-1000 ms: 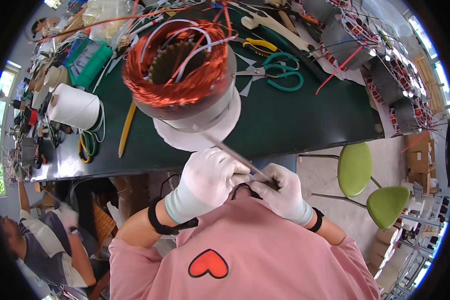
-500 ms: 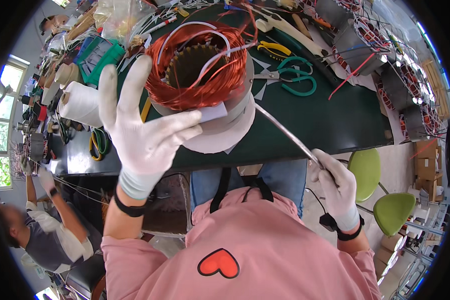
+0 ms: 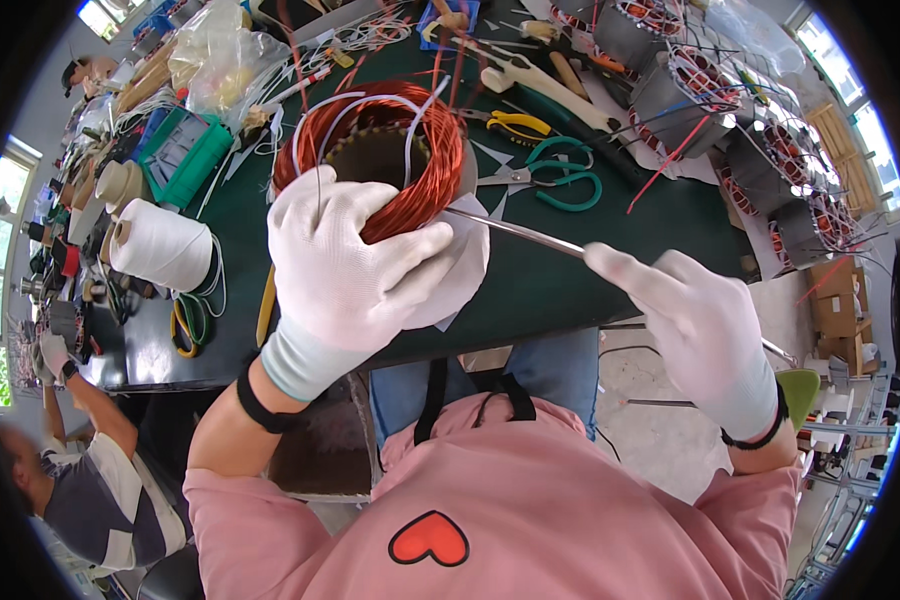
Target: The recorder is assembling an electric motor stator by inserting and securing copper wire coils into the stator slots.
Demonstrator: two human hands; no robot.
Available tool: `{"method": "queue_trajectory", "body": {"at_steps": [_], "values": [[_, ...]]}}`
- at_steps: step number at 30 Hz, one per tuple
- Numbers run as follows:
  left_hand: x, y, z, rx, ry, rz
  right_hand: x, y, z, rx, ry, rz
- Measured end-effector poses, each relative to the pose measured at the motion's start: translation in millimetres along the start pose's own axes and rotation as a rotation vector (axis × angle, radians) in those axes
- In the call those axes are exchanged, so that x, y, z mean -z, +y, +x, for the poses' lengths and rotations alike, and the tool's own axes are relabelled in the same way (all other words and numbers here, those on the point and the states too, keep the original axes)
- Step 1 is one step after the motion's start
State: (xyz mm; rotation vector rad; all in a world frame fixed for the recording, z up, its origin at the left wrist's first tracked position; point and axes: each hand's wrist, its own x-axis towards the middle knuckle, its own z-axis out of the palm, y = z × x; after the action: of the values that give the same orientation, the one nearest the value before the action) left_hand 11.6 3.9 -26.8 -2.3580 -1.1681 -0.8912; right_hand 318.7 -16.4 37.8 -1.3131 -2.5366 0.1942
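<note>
A motor stator point(image 3: 462, 181) stands on the bench in front of me, with a thick ring of copper winding point(image 3: 432, 160) bulging from its top. Pale sleeved leads point(image 3: 411, 140) loop over the ring. My left hand point(image 3: 345, 255), in a white glove, lies against the near side, its fingers curled over the winding. My right hand point(image 3: 695, 315), also gloved, grips a slim metal rod point(image 3: 530, 235) with the index finger stretched along it. The rod's far end meets the right side of the winding; its tip is hidden. White paper point(image 3: 467, 262) shows below the stator.
Right of the stator lie green-handled scissors point(image 3: 560, 175) and yellow pliers point(image 3: 520, 124). Wound stators point(image 3: 670, 90) line the far right. A white thread spool point(image 3: 160, 245) and a green box point(image 3: 183, 155) stand left. A co-worker point(image 3: 100, 480) sits at the lower left.
My left hand has come down from its spread pose onto the winding. The right hand has swung up and right, bringing the rod flatter against the coil's side.
</note>
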Motion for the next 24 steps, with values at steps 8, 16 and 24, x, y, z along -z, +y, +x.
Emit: {"method": "queue_trajectory", "body": {"at_steps": [8,16,24], "values": [[-30.0,12.7,7.3,0.073,0.256,0.108,-20.0,22.7,17.5,-0.288,-0.185,0.533],[-34.6,28.9,14.3,0.187,0.269,0.132,-45.2,8.7,20.4,-0.507,-0.258,0.789],[-37.7,19.3,7.6,0.192,0.304,0.088,-23.8,8.8,58.3,-0.417,-0.411,0.729]]}}
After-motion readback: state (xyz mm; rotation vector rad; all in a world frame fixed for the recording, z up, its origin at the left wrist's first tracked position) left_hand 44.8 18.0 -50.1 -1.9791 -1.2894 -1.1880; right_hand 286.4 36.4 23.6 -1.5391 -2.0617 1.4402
